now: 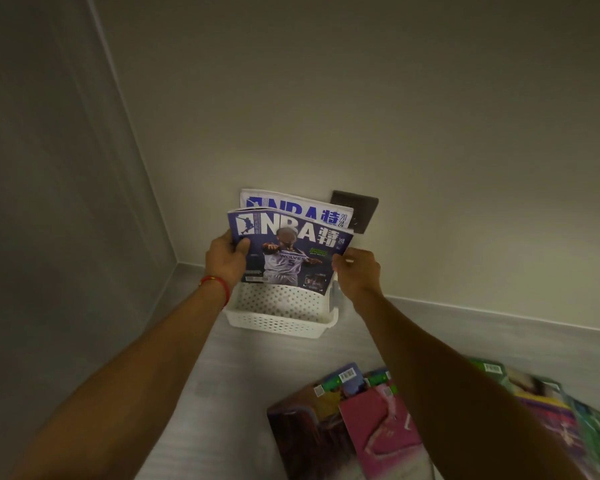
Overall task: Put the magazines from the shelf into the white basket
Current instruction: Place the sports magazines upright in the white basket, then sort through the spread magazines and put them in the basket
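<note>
The left hand (pixel 226 259) wears a red string bracelet (pixel 219 285) at the wrist and has its grip pinched on the left edge of a purple NBA magazine (pixel 288 252), thumb on the cover and fingers behind. A second magazine with a white cover (pixel 297 204) stands just behind the purple one, its top edge showing above. Whether either grip also reaches this rear copy cannot be told. Right under both grips sits the white basket (pixel 279 318), perforated, on the pale floor in the corner; the lower edges of the magazines hang at or inside its far rim. Behind the magazines, above the right grip, a dark wall plate (pixel 359 211) is fixed to the wall. The right hand (pixel 355 271) pinches the right edge of the purple magazine, fingers curled round it. Below the right forearm, well apart from both grips, a spread of other magazines (pixel 371 424) lies on the floor.
</note>
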`<act>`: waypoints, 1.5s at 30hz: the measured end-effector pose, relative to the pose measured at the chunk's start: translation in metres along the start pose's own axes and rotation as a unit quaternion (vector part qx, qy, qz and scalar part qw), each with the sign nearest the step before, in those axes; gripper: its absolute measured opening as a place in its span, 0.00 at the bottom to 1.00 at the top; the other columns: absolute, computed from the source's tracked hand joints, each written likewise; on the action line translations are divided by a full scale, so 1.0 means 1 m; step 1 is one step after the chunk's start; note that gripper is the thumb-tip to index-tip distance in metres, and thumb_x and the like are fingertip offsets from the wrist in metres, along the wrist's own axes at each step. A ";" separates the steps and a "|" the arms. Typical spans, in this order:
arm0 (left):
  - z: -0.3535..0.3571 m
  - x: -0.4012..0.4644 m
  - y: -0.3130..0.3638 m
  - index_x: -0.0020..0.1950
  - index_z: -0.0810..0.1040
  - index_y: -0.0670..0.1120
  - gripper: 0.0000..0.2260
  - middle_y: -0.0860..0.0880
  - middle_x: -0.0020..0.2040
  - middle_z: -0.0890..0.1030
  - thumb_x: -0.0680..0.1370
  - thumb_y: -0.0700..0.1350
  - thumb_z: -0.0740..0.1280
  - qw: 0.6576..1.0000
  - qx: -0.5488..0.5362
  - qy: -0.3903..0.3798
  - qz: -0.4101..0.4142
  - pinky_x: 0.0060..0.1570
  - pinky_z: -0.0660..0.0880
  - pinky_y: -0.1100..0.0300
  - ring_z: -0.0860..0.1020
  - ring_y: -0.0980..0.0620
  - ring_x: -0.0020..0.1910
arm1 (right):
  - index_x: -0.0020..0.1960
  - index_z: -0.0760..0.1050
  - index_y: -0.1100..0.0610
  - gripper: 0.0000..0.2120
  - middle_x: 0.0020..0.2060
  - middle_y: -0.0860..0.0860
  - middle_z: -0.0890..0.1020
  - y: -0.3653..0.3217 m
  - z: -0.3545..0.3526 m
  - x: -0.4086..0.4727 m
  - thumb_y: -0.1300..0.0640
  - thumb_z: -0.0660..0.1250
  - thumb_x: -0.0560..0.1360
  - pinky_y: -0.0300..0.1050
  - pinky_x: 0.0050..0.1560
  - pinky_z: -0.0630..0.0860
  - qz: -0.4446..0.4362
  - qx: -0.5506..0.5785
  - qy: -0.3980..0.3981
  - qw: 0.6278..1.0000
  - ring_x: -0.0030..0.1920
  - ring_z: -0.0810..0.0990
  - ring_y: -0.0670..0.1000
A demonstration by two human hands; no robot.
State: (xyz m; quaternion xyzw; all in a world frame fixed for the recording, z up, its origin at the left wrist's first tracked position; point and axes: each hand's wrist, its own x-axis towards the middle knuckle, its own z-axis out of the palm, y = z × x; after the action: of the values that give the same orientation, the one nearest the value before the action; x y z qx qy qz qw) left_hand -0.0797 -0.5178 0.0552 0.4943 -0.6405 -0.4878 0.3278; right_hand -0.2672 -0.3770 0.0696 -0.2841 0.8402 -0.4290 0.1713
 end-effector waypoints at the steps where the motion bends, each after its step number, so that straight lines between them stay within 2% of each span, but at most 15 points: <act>1: 0.003 -0.001 -0.001 0.65 0.77 0.43 0.13 0.39 0.60 0.82 0.81 0.43 0.64 1.000 0.009 0.003 -0.001 0.61 0.77 0.41 0.80 0.39 0.59 | 0.48 0.79 0.57 0.07 0.51 0.55 0.85 0.002 0.003 0.000 0.53 0.67 0.78 0.38 0.39 0.74 0.016 0.009 -0.011 1.000 0.43 0.80 0.50; 3: 0.008 -0.002 -0.001 0.66 0.75 0.43 0.14 0.39 0.61 0.82 0.82 0.44 0.62 1.000 0.017 0.007 -0.008 0.62 0.77 0.41 0.80 0.38 0.59 | 0.47 0.78 0.54 0.01 0.51 0.54 0.85 0.001 0.009 -0.002 0.57 0.68 0.76 0.45 0.43 0.79 0.049 0.053 -0.036 0.997 0.46 0.83 0.53; 6: 0.015 0.001 -0.002 0.68 0.73 0.45 0.14 0.40 0.63 0.80 0.82 0.41 0.61 1.000 0.008 0.000 -0.018 0.63 0.76 0.39 0.79 0.38 0.61 | 0.55 0.78 0.57 0.11 0.51 0.55 0.85 -0.004 0.011 -0.007 0.64 0.69 0.72 0.53 0.48 0.82 0.082 0.180 -0.076 0.977 0.48 0.84 0.56; 10: 0.012 0.005 -0.001 0.68 0.73 0.49 0.25 0.43 0.62 0.81 0.77 0.26 0.60 0.995 -0.074 -0.057 -0.029 0.60 0.78 0.44 0.80 0.44 0.60 | 0.56 0.71 0.54 0.16 0.45 0.45 0.81 -0.002 -0.003 -0.017 0.63 0.71 0.72 0.37 0.33 0.77 0.087 0.231 -0.114 0.962 0.44 0.83 0.48; 14: 0.008 0.010 0.005 0.67 0.74 0.43 0.22 0.40 0.63 0.80 0.76 0.27 0.62 0.987 -0.126 -0.069 -0.073 0.61 0.77 0.43 0.79 0.40 0.62 | 0.68 0.70 0.53 0.23 0.58 0.47 0.76 0.032 -0.031 -0.041 0.62 0.69 0.75 0.38 0.45 0.73 0.055 0.149 -0.143 0.977 0.57 0.76 0.48; 18: 0.018 -0.008 0.010 0.70 0.69 0.39 0.21 0.35 0.67 0.75 0.77 0.35 0.65 0.991 0.033 0.086 -0.101 0.67 0.72 0.46 0.74 0.36 0.66 | 0.62 0.77 0.54 0.17 0.63 0.52 0.77 0.102 -0.073 -0.087 0.66 0.68 0.75 0.50 0.59 0.77 0.035 0.062 -0.140 0.988 0.62 0.76 0.52; 20: 0.036 -0.047 0.013 0.65 0.73 0.36 0.18 0.33 0.63 0.77 0.74 0.34 0.65 0.982 0.119 0.137 -0.042 0.62 0.73 0.47 0.76 0.35 0.61 | 0.57 0.78 0.53 0.14 0.57 0.52 0.80 0.144 -0.104 -0.116 0.66 0.66 0.75 0.45 0.58 0.77 0.020 0.007 -0.126 0.992 0.57 0.78 0.48; 23: 0.087 -0.134 0.000 0.58 0.76 0.36 0.16 0.34 0.58 0.76 0.71 0.29 0.64 0.985 0.142 0.060 0.075 0.61 0.73 0.45 0.75 0.35 0.58 | 0.51 0.79 0.49 0.12 0.48 0.46 0.81 0.206 -0.157 -0.156 0.65 0.66 0.76 0.27 0.49 0.71 0.028 -0.079 -0.058 0.995 0.48 0.79 0.41; 26: 0.148 -0.228 -0.021 0.56 0.78 0.40 0.16 0.39 0.57 0.77 0.70 0.30 0.67 0.974 0.160 -0.089 0.132 0.61 0.73 0.46 0.75 0.37 0.58 | 0.61 0.77 0.57 0.13 0.57 0.54 0.80 0.272 -0.215 -0.187 0.61 0.68 0.76 0.46 0.59 0.75 0.113 -0.147 0.028 0.982 0.57 0.78 0.53; 29: 0.207 -0.303 -0.037 0.63 0.77 0.45 0.15 0.42 0.66 0.76 0.76 0.40 0.67 0.914 0.258 -0.242 0.198 0.69 0.68 0.47 0.72 0.40 0.66 | 0.64 0.74 0.57 0.19 0.59 0.58 0.78 0.319 -0.261 -0.207 0.52 0.68 0.76 0.54 0.59 0.76 0.208 -0.215 0.023 0.954 0.58 0.77 0.58; 31: 0.239 -0.339 -0.047 0.74 0.68 0.51 0.26 0.47 0.79 0.61 0.76 0.42 0.64 0.860 0.346 -0.318 0.197 0.78 0.57 0.51 0.58 0.45 0.79 | 0.65 0.72 0.57 0.24 0.61 0.58 0.75 0.335 -0.273 -0.214 0.45 0.66 0.75 0.53 0.59 0.75 0.231 -0.262 -0.014 0.937 0.59 0.75 0.59; 33: 0.260 -0.362 -0.055 0.78 0.61 0.54 0.30 0.49 0.82 0.51 0.76 0.42 0.63 0.833 0.385 -0.365 0.158 0.80 0.51 0.53 0.50 0.48 0.81 | 0.65 0.69 0.57 0.26 0.61 0.57 0.72 0.342 -0.271 -0.218 0.41 0.65 0.75 0.53 0.58 0.73 0.217 -0.282 -0.028 0.934 0.59 0.73 0.58; 36: 0.270 -0.373 -0.061 0.80 0.53 0.52 0.33 0.47 0.82 0.44 0.78 0.43 0.63 0.785 0.456 -0.395 0.139 0.80 0.45 0.53 0.44 0.47 0.81 | 0.63 0.66 0.55 0.26 0.59 0.57 0.71 0.340 -0.258 -0.219 0.41 0.67 0.73 0.54 0.60 0.71 0.213 -0.279 -0.020 0.936 0.59 0.72 0.57; 39: 0.267 -0.370 -0.062 0.81 0.51 0.53 0.34 0.48 0.82 0.43 0.78 0.44 0.64 0.775 0.468 -0.403 0.131 0.80 0.48 0.54 0.44 0.48 0.81 | 0.63 0.65 0.57 0.27 0.60 0.58 0.72 0.336 -0.254 -0.215 0.44 0.70 0.72 0.54 0.62 0.71 0.246 -0.261 -0.003 0.933 0.60 0.72 0.58; 45: 0.255 -0.364 -0.024 0.79 0.58 0.53 0.31 0.48 0.82 0.54 0.78 0.42 0.64 0.812 0.424 -0.378 0.137 0.77 0.58 0.55 0.54 0.47 0.80 | 0.66 0.66 0.56 0.16 0.51 0.54 0.78 0.320 -0.269 -0.215 0.60 0.63 0.80 0.46 0.46 0.81 0.100 -0.050 -0.036 0.993 0.47 0.81 0.51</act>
State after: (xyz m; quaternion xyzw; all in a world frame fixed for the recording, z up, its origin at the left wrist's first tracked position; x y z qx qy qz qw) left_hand -0.1937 -0.0948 -0.0240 0.2682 -0.9182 -0.2660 -0.1190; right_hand -0.3486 0.0753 -0.0280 -0.2220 0.8783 -0.3563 0.2287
